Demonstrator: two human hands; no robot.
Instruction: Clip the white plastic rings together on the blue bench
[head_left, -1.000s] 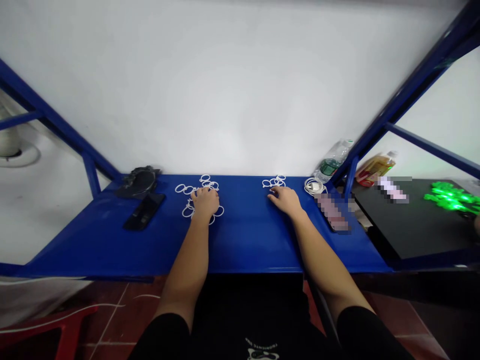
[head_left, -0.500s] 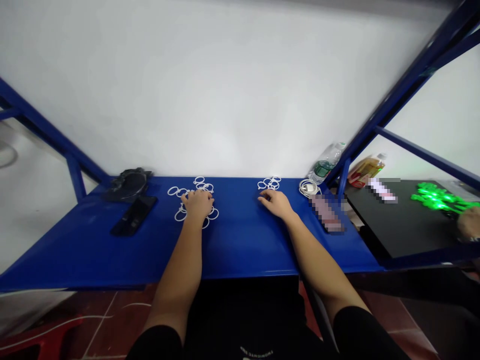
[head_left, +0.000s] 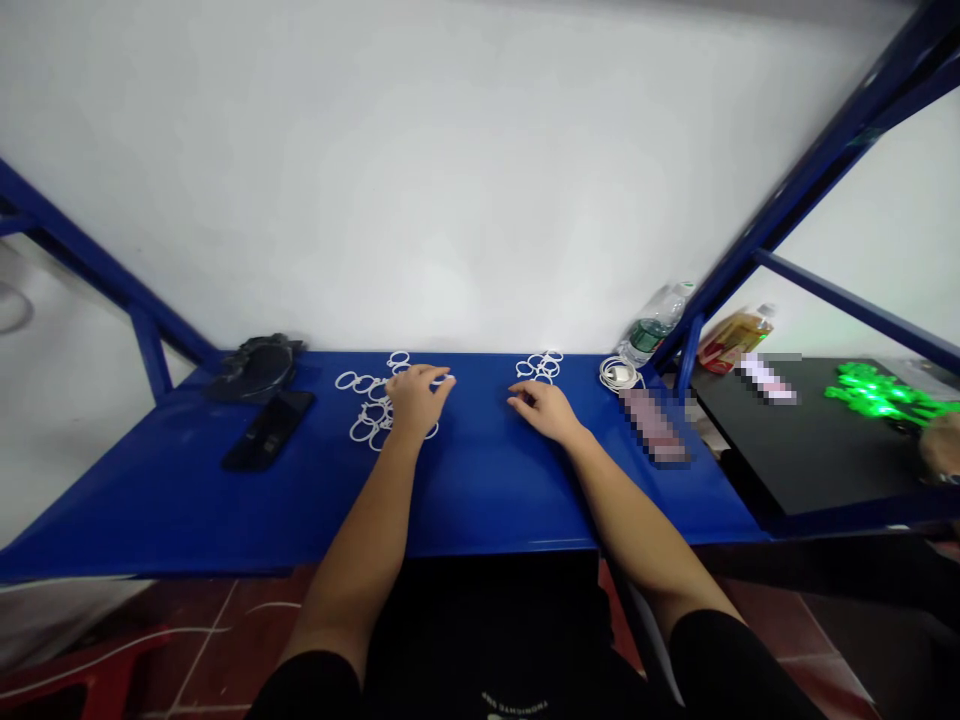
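Note:
Several white rings (head_left: pixel 366 400) lie scattered on a blue table (head_left: pixel 480 490), left of centre. My left hand (head_left: pixel 418 398) rests at the right edge of this pile, its fingers curled around a white ring at their tips. A smaller group of white rings (head_left: pixel 541 365) lies further right near the wall. My right hand (head_left: pixel 541 408) lies palm down just in front of that group, fingers spread loosely and holding nothing.
A black phone (head_left: pixel 268 430) and a dark bundle (head_left: pixel 255 366) sit at the left. A coiled white cable (head_left: pixel 618 375), a plastic bottle (head_left: pixel 652 325) and a blurred object (head_left: pixel 652 425) stand at the right. Beyond a blue post, a black table (head_left: pixel 810 450) carries green parts (head_left: pixel 877 392).
My left hand has shifted right from the middle of the ring pile to its right edge, fingers now pinching a ring. My right hand has slid slightly left.

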